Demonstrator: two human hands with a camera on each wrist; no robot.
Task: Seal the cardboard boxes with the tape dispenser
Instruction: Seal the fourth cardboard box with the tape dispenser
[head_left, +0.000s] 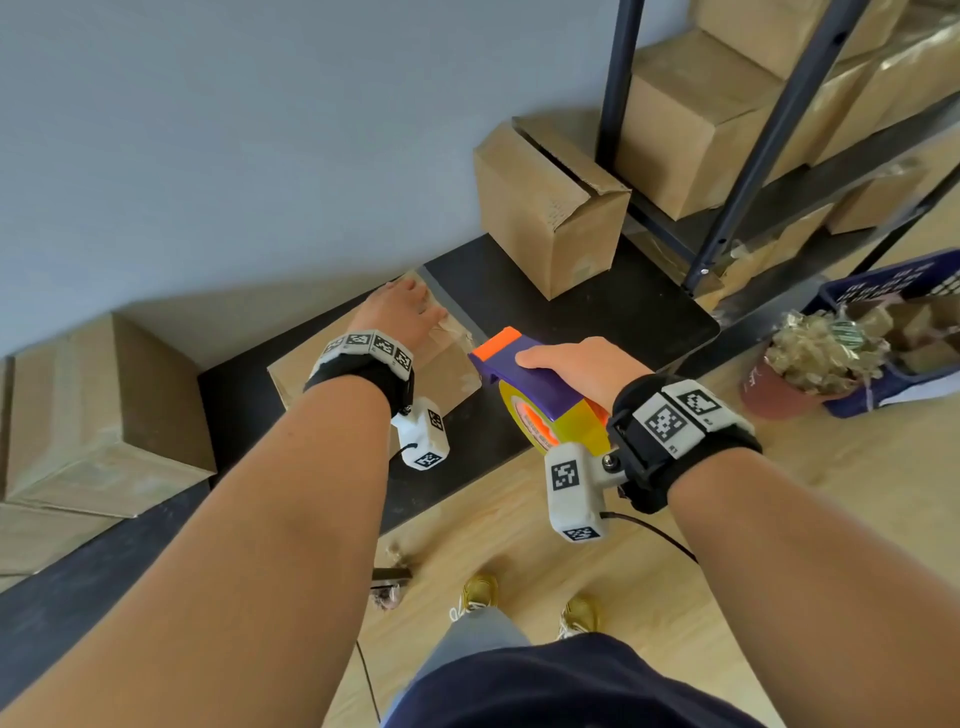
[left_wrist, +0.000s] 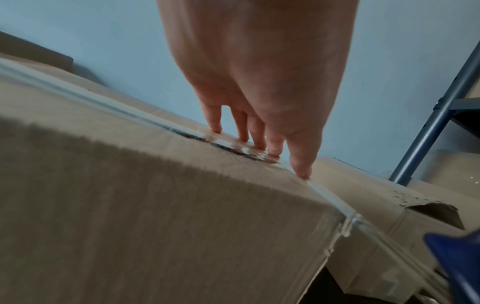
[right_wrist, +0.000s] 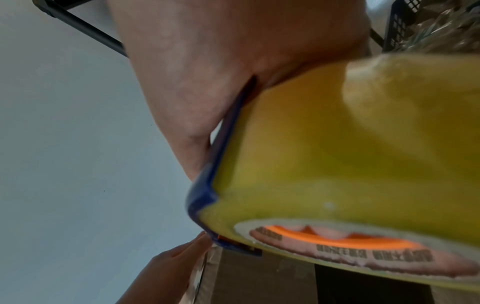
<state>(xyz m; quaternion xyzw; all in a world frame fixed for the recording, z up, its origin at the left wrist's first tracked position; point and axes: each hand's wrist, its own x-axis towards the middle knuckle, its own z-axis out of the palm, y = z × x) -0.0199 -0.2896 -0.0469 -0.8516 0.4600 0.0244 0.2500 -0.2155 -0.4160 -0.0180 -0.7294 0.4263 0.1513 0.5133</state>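
Currently I see the left hand (head_left: 402, 312) pressing flat, fingers straight, on the taped box (head_left: 332, 358) on the black table (head_left: 597, 312). Right hand (head_left: 587, 369) grips the tape dispenser (head_left: 524, 371) at the box's right edge. Second box (head_left: 550, 208) behind has loose flaps. Blue basket (head_left: 852, 291) holds crumpled wrapping; contents unclear.

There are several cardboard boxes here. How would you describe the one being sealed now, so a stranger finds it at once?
Look at the black table against the grey wall. Two boxes stand on it; take the nearer cardboard box, not the open box beside the shelf post. Only it has clear tape along its top, the left hand pressing it flat, and the tape dispenser at its edge.
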